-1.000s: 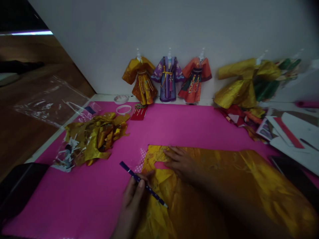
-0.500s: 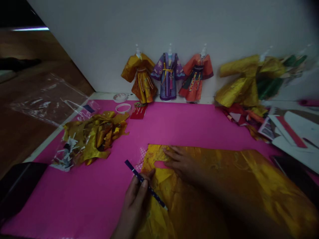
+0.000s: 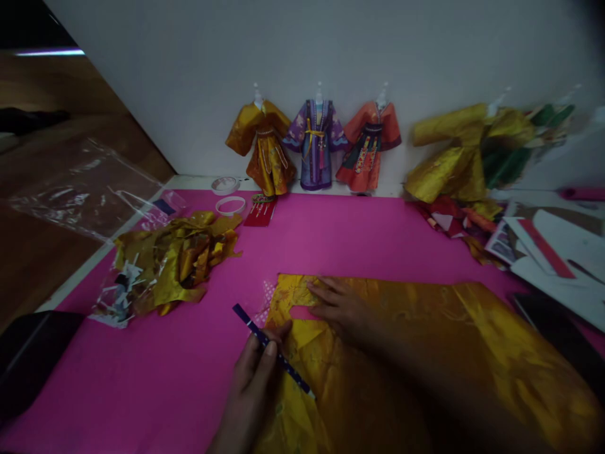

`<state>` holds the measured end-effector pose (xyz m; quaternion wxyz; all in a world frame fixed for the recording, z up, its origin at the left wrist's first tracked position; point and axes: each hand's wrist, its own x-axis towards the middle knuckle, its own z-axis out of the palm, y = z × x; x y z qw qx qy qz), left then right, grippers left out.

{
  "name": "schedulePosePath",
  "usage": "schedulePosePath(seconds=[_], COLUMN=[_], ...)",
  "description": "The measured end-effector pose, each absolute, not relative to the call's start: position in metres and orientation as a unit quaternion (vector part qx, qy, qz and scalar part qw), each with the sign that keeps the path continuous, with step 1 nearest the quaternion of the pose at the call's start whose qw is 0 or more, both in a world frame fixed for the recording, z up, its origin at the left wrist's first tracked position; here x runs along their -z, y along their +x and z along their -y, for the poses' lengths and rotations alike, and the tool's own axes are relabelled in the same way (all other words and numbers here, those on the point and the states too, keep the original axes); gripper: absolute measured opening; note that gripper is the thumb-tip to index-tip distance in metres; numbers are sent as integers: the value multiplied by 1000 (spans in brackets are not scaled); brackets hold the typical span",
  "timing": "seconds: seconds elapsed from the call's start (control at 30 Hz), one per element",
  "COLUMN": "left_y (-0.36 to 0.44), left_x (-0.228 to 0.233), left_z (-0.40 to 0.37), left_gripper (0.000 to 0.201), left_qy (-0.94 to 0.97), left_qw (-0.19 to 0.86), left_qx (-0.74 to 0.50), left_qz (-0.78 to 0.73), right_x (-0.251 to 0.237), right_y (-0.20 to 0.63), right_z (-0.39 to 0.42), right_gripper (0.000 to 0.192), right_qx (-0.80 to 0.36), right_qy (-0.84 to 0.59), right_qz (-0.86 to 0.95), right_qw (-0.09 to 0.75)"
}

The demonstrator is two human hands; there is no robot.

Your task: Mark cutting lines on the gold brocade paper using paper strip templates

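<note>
A wide piece of gold patterned fabric (image 3: 416, 334) lies over the pink tabletop in front of me. My left hand (image 3: 255, 366) holds a dark blue pencil (image 3: 293, 373) with white dots at the fabric's left edge, its pale tip pointing down to the right. My right hand (image 3: 345, 312) rests flat on the fabric with fingers stretched out to the left. Under and beside its fingertips is a small pink strip (image 3: 300, 312). A yellow folded patch (image 3: 307, 333) of the fabric lies between the two hands.
Several miniature robes stand along the wall: gold (image 3: 267, 145), purple (image 3: 317, 145), coral (image 3: 371, 148) and yellow (image 3: 454, 157). Gold scraps (image 3: 184, 258) and a clear bag (image 3: 113, 302) lie left, near tape rolls (image 3: 230, 205). White cut-outs (image 3: 562, 284) are at right, a dark object (image 3: 38, 353) lower left.
The whole view has shifted slightly, so everything appears a little farther left. Both hands keep nearly the same place on the fabric, with the pencil still in the left one.
</note>
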<state>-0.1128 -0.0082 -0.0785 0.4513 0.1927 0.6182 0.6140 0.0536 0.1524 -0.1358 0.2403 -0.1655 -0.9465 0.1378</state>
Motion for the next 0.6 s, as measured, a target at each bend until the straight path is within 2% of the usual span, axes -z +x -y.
schedulePosePath(seconds=[0.6], left_y=[-117], left_x=[84], left_z=[11], left_gripper=[27], left_qy=[188], left_qw=[475], left_qx=[-607], left_qz=[-609], right_x=[134], right_y=[53], right_z=[-152], right_gripper=[33], right_qx=[-140], right_qy=[-173], right_qz=[947], right_qw=[234])
